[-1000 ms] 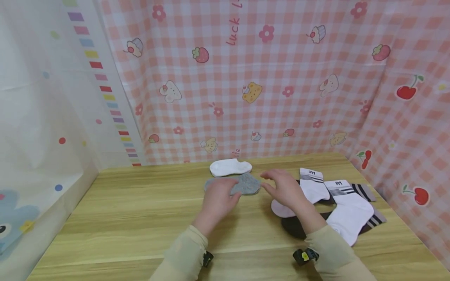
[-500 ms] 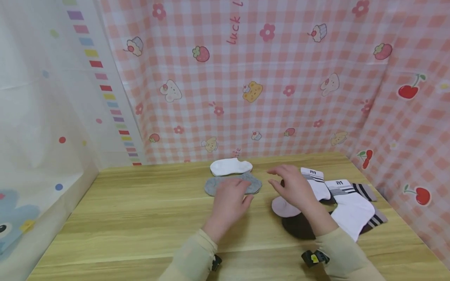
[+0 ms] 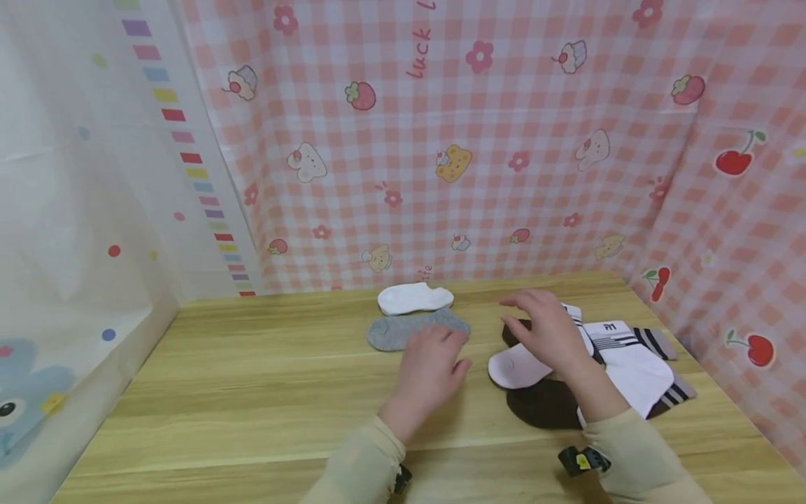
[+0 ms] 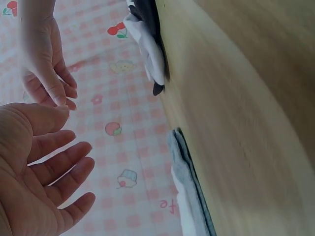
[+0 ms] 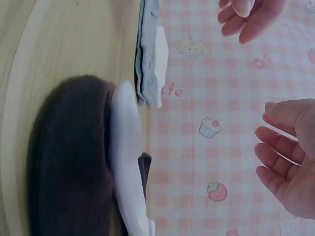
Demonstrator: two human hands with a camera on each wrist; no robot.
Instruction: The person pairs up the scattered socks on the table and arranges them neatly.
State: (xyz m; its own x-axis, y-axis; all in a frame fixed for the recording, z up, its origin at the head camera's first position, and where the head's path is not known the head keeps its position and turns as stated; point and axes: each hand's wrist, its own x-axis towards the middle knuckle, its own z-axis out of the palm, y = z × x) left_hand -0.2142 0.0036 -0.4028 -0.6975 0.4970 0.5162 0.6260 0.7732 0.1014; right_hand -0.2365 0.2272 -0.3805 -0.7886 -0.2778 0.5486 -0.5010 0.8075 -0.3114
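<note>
My left hand [image 3: 431,371] hovers over the table just in front of a grey ankle sock [image 3: 390,333], overlapping its right part in the head view. Behind the grey sock lies a white ankle sock [image 3: 412,299]. To the right, my right hand [image 3: 554,332] is held above a pile of socks. That pile has white crew socks [image 3: 636,374] with black stripes at the cuff, over dark socks [image 3: 541,406] with grey striped cuffs. In the left wrist view the fingers [image 4: 69,160] of my left hand are loosely bent and hold nothing. My right hand [image 5: 295,157] likewise holds nothing.
The socks lie on a wooden table [image 3: 252,392]. A pink checked cloth [image 3: 390,140] hangs at its back edge and right side, and a white printed cloth [image 3: 75,175] on the left. Both wrists carry black strapped devices [image 3: 582,460].
Both hands have drifted right and the left one slightly nearer the person, uncovering more of the grey sock. The right hand now covers part of the sock pile. The socks stay in place.
</note>
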